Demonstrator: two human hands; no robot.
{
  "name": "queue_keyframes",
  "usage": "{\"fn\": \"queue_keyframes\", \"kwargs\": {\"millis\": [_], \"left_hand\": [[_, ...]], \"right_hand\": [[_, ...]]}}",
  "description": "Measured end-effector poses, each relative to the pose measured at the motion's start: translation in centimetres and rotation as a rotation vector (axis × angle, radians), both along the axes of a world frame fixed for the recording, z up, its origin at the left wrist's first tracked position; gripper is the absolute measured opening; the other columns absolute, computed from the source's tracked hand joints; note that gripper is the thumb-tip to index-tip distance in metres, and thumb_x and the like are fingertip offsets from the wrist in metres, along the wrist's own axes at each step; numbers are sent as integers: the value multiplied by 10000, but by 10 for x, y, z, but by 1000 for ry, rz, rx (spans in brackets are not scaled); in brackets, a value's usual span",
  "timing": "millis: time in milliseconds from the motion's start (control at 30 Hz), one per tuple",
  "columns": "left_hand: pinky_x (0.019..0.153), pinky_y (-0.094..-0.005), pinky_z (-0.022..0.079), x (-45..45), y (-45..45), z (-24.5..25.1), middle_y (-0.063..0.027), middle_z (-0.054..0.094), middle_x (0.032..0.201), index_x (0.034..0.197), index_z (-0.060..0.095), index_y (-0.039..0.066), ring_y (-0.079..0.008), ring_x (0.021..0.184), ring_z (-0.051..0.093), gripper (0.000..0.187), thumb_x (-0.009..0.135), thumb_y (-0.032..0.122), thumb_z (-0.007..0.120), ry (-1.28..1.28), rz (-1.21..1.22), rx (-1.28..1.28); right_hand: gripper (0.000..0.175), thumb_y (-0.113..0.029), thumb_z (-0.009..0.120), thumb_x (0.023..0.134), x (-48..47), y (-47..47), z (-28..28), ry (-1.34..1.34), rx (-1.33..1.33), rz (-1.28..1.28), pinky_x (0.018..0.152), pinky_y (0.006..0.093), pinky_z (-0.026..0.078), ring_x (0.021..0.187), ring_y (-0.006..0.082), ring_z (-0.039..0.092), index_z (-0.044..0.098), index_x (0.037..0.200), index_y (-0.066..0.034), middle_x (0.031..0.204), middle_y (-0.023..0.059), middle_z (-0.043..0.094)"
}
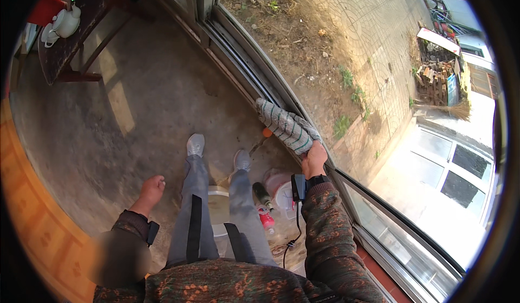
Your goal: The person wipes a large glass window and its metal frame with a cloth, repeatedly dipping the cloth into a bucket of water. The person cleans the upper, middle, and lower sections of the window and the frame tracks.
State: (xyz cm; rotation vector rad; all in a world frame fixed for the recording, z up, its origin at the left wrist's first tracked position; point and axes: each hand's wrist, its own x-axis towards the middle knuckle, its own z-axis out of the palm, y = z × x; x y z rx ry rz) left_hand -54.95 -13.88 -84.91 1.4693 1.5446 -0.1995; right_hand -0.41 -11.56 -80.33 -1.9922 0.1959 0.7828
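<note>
My right hand [315, 159] grips a grey-white towel [284, 126] with dark green stripes. The bunched towel lies along the lower frame of a sliding window or door, against its metal track [239, 63]. Part of the towel is hidden under my fingers. My left hand [153, 192] hangs over the concrete floor, well apart from the frame. Its fingers are curled in, and nothing shows in them. Just beside the towel is a small round orange thing [267, 132].
Near my feet stand a pale bucket [219, 199], a dark bottle [262, 195], a red-labelled plastic bottle [266, 220] and a clear plastic tub [284, 197]. A wooden table [87, 18] at upper left bears a white teapot [67, 21]. Beyond the frame lies a yard [284, 30].
</note>
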Motion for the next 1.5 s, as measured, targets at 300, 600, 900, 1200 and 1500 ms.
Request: {"fn": "queue_keyframes", "kwargs": {"millis": [300, 600, 900, 1200, 1500], "left_hand": [[821, -422, 515, -16, 57, 2, -186, 672, 1016, 1086, 643, 37, -351, 969, 645, 248, 869, 156, 628, 101, -123, -28], [770, -413, 517, -2, 139, 28, -198, 678, 937, 1053, 650, 41, -356, 886, 660, 230, 850, 150, 636, 108, -342, 177], [824, -396, 523, 69, 141, 57, -171, 676, 993, 1058, 659, 54, -328, 923, 656, 230, 860, 167, 630, 114, -383, 78], [846, -388, 515, 118, 152, 62, -166, 647, 1066, 1100, 643, 32, -324, 958, 639, 266, 845, 109, 643, -100, -397, 135], [934, -409, 486, 63, 223, 62, -194, 612, 1149, 1170, 630, 38, -350, 1082, 592, 349, 844, 162, 648, 69, -702, -95]], "right_hand": [[242, -182, 519, 955, 41, -213, 43, -253, 37, -82, 793, 307, 501, 891, 172, 634, 627, 1109, -29, 1017, 58, 666], [391, -349, 484, 978, 7, -282, 70, -298, -124, -591, 856, 355, 471, 961, 209, 605, 589, 1184, -34, 1090, 73, 645], [457, -390, 491, 986, -4, -262, 70, -356, -164, -519, 818, 351, 469, 911, 196, 591, 611, 1140, 23, 1036, 109, 656], [347, -289, 552, 968, 4, -278, 71, -357, -231, -287, 716, 313, 479, 777, 124, 573, 673, 1015, 33, 863, 47, 666], [336, -304, 545, 962, -67, -297, 76, -410, -159, -576, 692, 299, 462, 745, 120, 537, 656, 978, 12, 841, 38, 634]]}}
